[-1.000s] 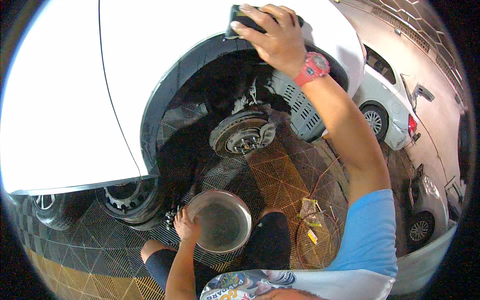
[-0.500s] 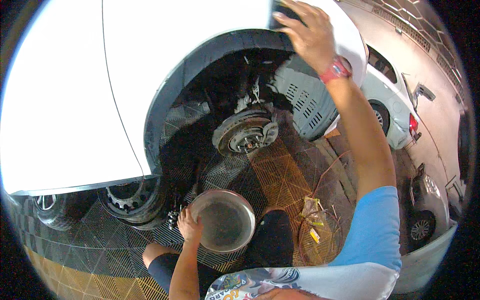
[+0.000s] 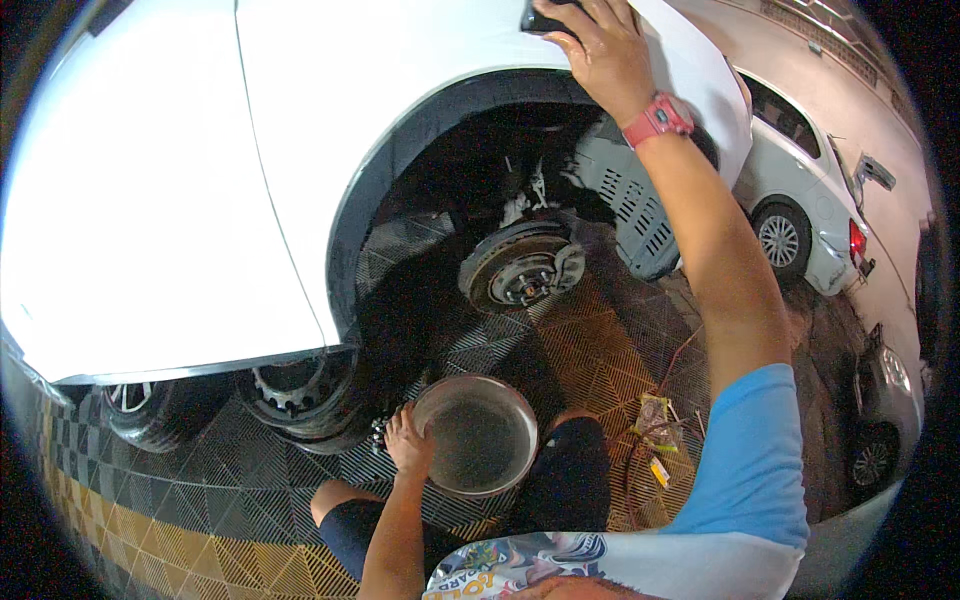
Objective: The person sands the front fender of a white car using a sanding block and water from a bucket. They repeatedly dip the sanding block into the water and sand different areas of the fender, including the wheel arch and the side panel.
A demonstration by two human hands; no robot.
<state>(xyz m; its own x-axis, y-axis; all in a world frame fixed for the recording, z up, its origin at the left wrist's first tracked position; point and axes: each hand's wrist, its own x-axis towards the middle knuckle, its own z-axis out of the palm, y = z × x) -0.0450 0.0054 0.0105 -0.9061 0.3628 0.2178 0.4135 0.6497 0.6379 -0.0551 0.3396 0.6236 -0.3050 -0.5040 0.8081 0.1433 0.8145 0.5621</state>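
Note:
My right hand (image 3: 603,62) is raised to the white fender above the wheel arch. Its fingers grip a small black pad (image 3: 546,18) against the paint; the pad's upper part is cut off by the frame edge. Low between my knees, my left hand (image 3: 408,447) grips the left rim of a round metal basin (image 3: 531,402), which has greyish liquid in it. The white car (image 3: 170,200) fills the upper left. Under its arch, a bare brake disc (image 3: 490,272) with studs shows, with no wheel on it.
Loose wheels (image 3: 298,402) lie under the car's sill, with lug nuts (image 3: 379,435) beside my left hand. Right of my knee are a clear plastic packet (image 3: 655,412), a yellow-and-white item (image 3: 659,472) and a reddish hose (image 3: 676,352). Another white car (image 3: 800,190) stands at the right.
The view has shifted, so the scene sits further right. Against the fender, my right hand and the black pad have slid left and up from the arch edge. My left hand remains on the basin.

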